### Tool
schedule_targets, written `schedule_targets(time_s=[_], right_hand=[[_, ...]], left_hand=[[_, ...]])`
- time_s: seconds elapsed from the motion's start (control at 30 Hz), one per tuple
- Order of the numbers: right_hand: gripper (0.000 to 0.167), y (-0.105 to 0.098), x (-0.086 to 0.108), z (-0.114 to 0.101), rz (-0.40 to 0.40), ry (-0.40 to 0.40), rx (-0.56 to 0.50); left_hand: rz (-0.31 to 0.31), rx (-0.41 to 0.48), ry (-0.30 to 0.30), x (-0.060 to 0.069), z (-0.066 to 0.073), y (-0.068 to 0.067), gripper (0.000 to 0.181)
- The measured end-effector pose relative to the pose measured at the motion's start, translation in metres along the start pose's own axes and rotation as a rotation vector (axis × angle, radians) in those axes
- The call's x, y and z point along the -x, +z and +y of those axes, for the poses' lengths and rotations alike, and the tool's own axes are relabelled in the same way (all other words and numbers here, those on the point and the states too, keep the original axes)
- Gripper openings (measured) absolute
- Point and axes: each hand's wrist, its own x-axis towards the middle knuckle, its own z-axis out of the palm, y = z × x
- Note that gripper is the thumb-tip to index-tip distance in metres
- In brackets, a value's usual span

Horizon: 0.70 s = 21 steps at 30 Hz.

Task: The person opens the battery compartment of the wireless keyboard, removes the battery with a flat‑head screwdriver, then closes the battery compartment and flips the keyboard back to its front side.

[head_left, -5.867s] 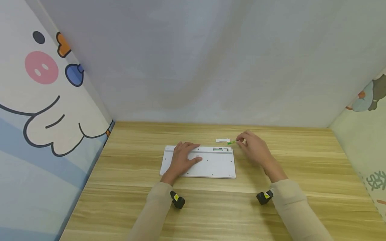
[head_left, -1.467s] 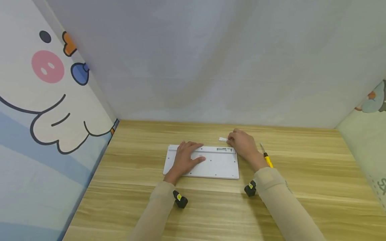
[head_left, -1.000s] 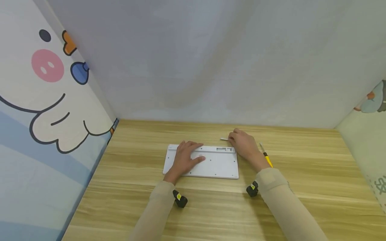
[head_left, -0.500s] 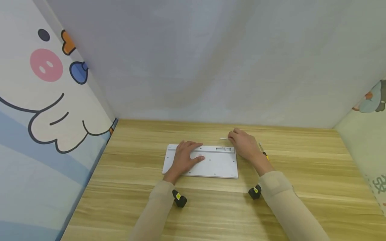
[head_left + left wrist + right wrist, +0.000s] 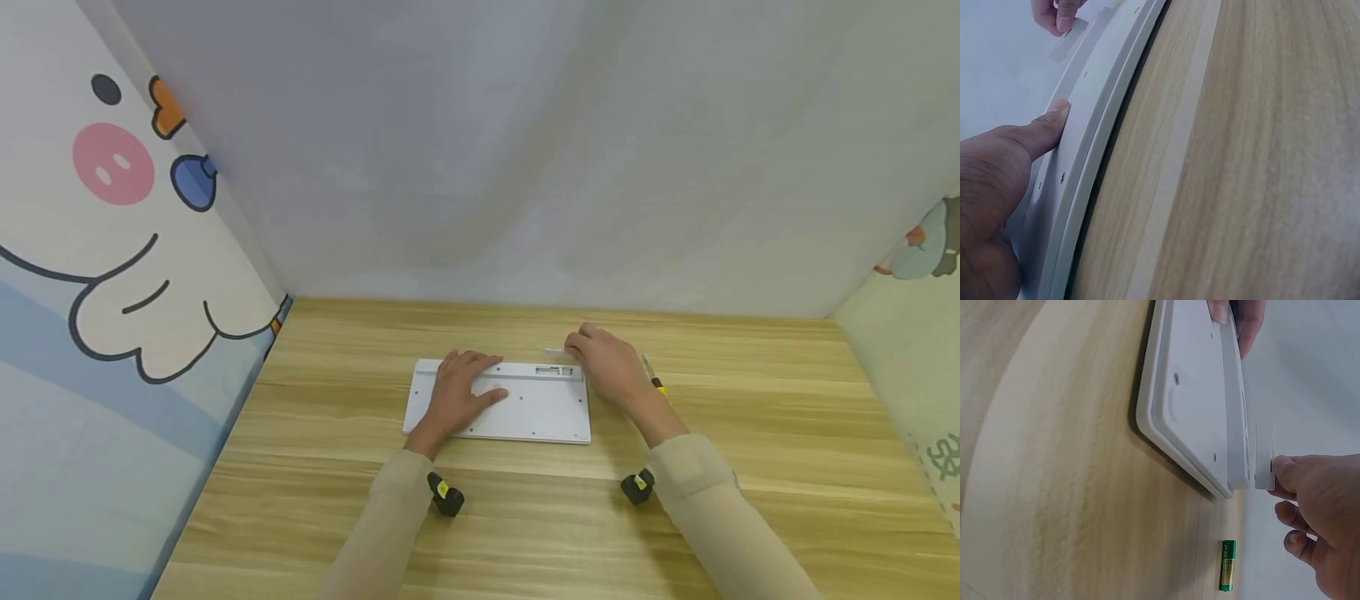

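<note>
A white keyboard point(image 5: 543, 417) lies face down on the wooden table, with a small battery compartment point(image 5: 553, 370) uncovered near its far right corner. My left hand point(image 5: 455, 398) rests on its left half, thumb and fingers spread. Just past the far right corner, my right hand point(image 5: 611, 365) pinches a thin white battery cover point(image 5: 1264, 465) between thumb and fingers. That cover is held on edge above the table, apart from the keyboard. In the right wrist view, a green battery point(image 5: 1227, 565) lies on the table near the keyboard's corner.
A screwdriver with a yellow handle point(image 5: 661, 389) lies right of the keyboard, partly hidden by the right forearm. A pale curtain wall point(image 5: 480, 167) rises behind the table's far edge. Black wrist cameras sit by both sleeves.
Earlier my right hand held a slim green item while the cover lay on the table. Since then it has picked up the cover, turned it edge-on and brought it slightly nearer. My left hand stays put.
</note>
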Motion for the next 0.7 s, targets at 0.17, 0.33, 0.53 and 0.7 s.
schedule_targets(time_s=[0.17,0.33,0.53,0.7], right_hand=[[0.025,0.0010,0.0034,-0.0009,0.002,0.008,-0.020],[0.025,0.0051,0.0049,-0.0006,-0.001,0.013,-0.049],[0.026,0.0073,0.0064,-0.0031,-0.008,0.017,-0.068],[0.024,0.0079,0.0076,-0.0057,0.000,0.009,-0.063]], left_hand=[[0.000,0.003,0.000,0.0002,0.0012,-0.0005,0.058],[-0.001,0.005,-0.002,0.0003,0.0013,-0.0008,0.059],[0.020,0.014,0.015,0.0014,0.0034,-0.0013,0.058],[0.018,0.006,0.013,0.0014,0.0037,-0.0018,0.058]])
